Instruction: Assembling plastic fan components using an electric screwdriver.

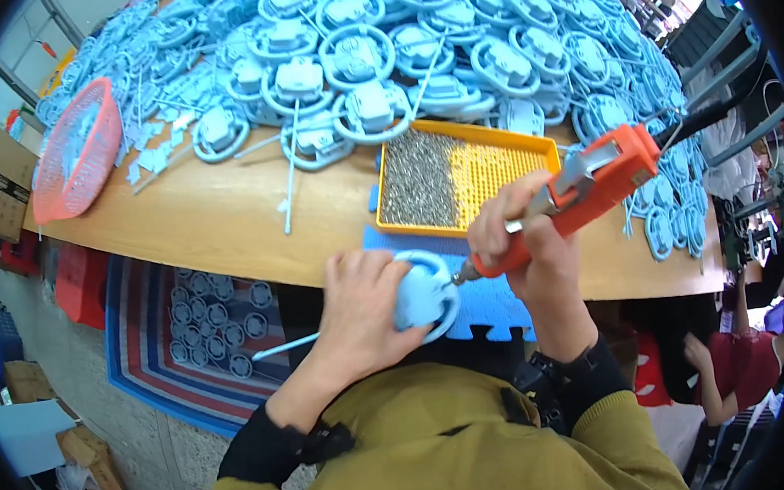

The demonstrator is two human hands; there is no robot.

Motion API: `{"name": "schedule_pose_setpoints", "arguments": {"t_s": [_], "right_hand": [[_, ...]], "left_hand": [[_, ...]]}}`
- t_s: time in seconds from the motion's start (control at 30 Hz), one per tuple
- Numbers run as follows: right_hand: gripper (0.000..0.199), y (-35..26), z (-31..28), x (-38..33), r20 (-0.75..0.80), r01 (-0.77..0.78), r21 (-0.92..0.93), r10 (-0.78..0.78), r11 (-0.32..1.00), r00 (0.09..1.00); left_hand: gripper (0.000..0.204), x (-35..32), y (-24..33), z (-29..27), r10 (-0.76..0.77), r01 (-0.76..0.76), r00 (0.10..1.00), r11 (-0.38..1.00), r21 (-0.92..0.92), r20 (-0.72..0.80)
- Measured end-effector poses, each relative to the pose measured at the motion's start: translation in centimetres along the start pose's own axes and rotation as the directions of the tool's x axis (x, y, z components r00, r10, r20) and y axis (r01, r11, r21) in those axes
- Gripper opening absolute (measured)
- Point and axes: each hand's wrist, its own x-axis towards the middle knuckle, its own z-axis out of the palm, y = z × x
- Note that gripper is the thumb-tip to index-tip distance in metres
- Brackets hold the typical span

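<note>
"Pink basket, far left: risk?"

"Low. It's at the left end of the counter; a knock could tip it off."

"Left hand?"

"Fingers and thumb closed on a blue ring part, at the counter's near edge by the blue mat. Can't tell if anything supports it underneath. Weak grip and it could spin under torque. Its rod juts out left; could catch a sleeve."

"Contact point?"

"Bit meets the ring's right side in view. Can't tell if it's seated. Off-angle push could make it skid toward the fingers."

"Yellow tray?"

"Just beyond the tool. Careless swing could spill the screws."

"Right hand?"

"Wrapped around the orange driver, near its nose. Tool slopes up to the right; rear weight could pull the bit off line."

"Far right?"

"Hanging parts over the edge. If the pile shifts, they could drop."
</note>
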Motion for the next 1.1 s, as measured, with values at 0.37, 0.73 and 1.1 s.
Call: {"name": "schedule_pose_setpoints", "arguments": {"t_s": [0.37,0.73,1.1], "right_hand": [[0.028,-0.3,-6.0,4.6,-0.224,0.212,-0.132,-0.238,0.968,0.945],[0.025,1.2,-5.7,5.4,-0.232,0.145,-0.094,-0.163,0.985,0.959],[0.024,1.9,-5.7,5.3,-0.241,0.134,-0.04,-0.14,0.99,0.96]], "left_hand": [[0.063,6.3,-7.8,-6.1,0.06,-0.025,0.986,0.976,0.215,-0.157],[0.064,18.4,-11.7,-2.8,-0.16,0.159,0.987,0.985,0.064,0.008],[0.057,12.2,-8.8,-5.4,-0.031,0.024,0.996,0.997,-0.077,-0.088]]}}
